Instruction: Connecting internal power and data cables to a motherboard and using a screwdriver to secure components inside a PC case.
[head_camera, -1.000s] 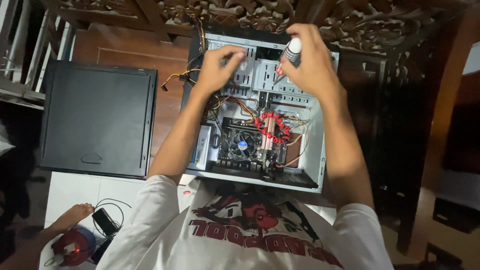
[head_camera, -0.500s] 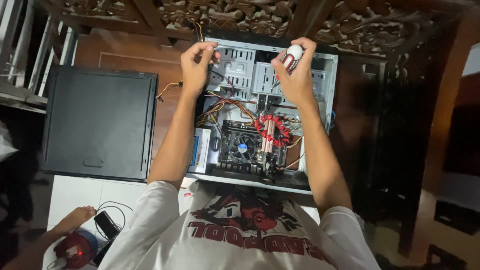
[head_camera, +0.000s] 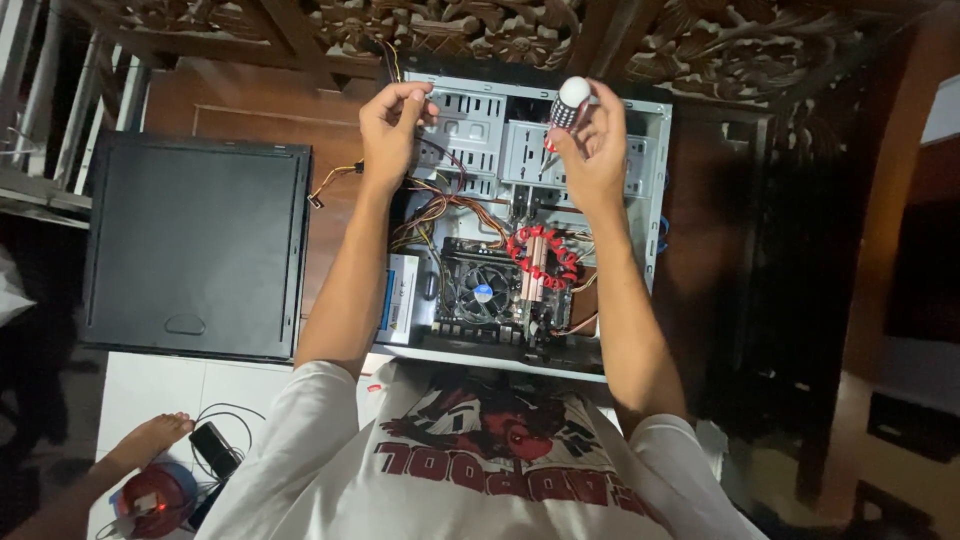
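Screwdriver with a white rounded cap and a black ribbed grip (head_camera: 570, 103) sits in the right hand (head_camera: 592, 150), whose fingers are curled round the handle, cap uppermost; the shaft is hidden behind the hand. This hand hovers over the far end of the open grey metal computer case (head_camera: 655, 180), just above the perforated drive bays (head_camera: 520, 150). The left hand (head_camera: 392, 125) is at the same far end of the case, towards its left edge, fingers bunched together in a pinch; what they pinch is too small to tell. A bundle of orange, yellow and black wires (head_camera: 440, 205) runs inside the case just below that hand. The two hands are near each other but apart, with the drive bays between them.

Nearer the person inside the case lie a black cooling fan with a blue centre (head_camera: 482, 293) and, just right of it, a red ringed cooler with copper fins (head_camera: 540, 258). Left of the case, a flat black side panel (head_camera: 195, 245) lies on the dark wooden worktop (head_camera: 260, 100). Beyond the case runs carved wooden furniture (head_camera: 500, 30). Well below and left of the case, another person's bare foot (head_camera: 150, 440) rests by a round red device (head_camera: 155, 498) and a black phone (head_camera: 213, 447) with cables.
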